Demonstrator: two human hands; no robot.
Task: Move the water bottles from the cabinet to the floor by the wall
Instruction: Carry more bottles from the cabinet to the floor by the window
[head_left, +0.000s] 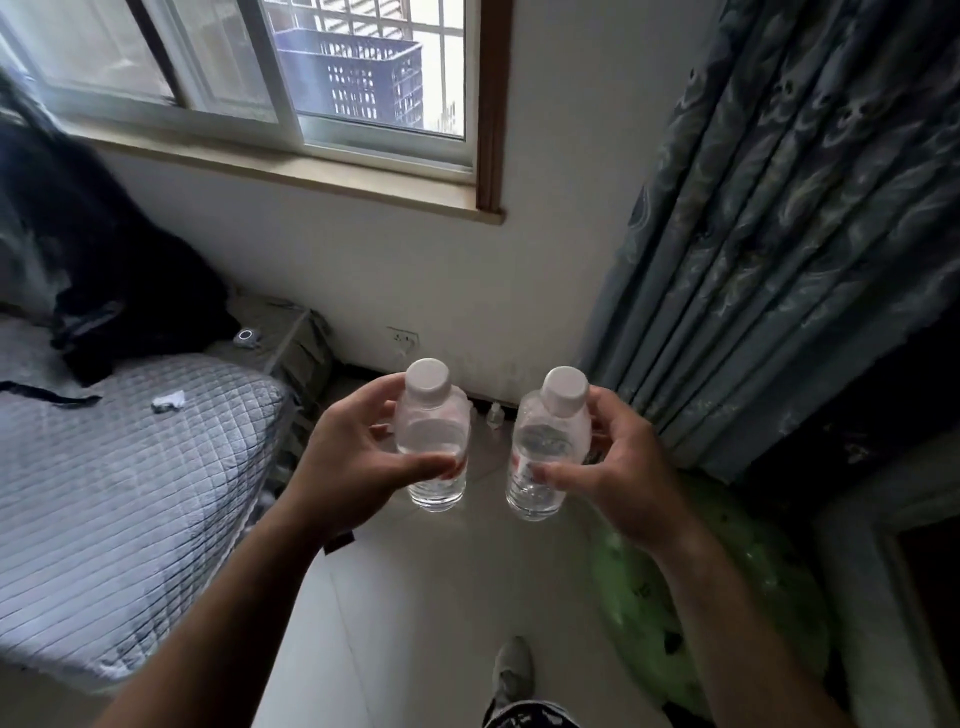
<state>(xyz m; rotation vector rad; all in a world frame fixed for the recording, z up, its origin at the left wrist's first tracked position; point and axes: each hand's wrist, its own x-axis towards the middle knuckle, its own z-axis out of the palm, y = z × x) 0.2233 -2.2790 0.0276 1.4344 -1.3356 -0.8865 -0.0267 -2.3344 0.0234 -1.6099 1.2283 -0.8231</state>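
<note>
I hold two clear plastic water bottles with white caps upright in front of me, above the tiled floor (431, 582). My left hand (348, 462) grips the left bottle (430, 431) around its middle. My right hand (618, 467) grips the right bottle (545, 447) the same way. Both bottles are partly full of water and stand a hand's width apart. The white wall (415, 270) under the window lies straight ahead. The cabinet is out of view.
A bed with a grey quilted cover (114, 488) fills the left side. A blue patterned curtain (795, 234) hangs on the right. A green inflatable item (654, 613) lies on the floor at right. A small bottle (495, 415) stands by the wall's base. My shoe (511, 670) shows below.
</note>
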